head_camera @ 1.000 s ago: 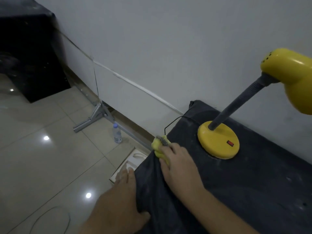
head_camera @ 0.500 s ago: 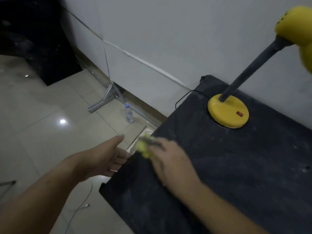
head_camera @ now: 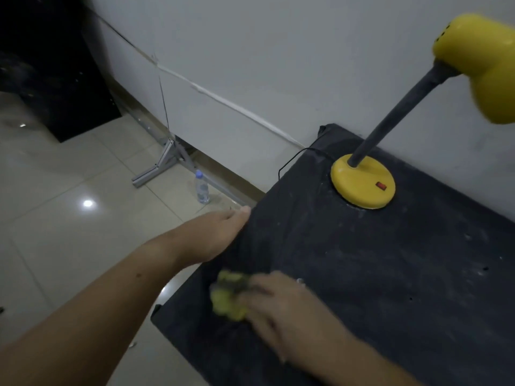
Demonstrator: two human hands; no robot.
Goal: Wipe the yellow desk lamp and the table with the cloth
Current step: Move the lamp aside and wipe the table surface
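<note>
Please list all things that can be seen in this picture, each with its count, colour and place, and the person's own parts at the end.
lamp: one, yellow base and shade with dark neck, on the table's far side near the wall
switch: one, red, on the lamp base
cord: one, black, from the lamp over the table's far edge
table: one, dark with pale dust marks, at right against the wall
cloth: one, yellow, blurred, on the table near its left edge
bottle: one, clear, upright on the floor by the wall
bracket: one, grey metal, on the floor at the wall
floor: pale glossy tiles, at left
left hand: open, at the table's left edge
right hand: closed on the cloth
</note>
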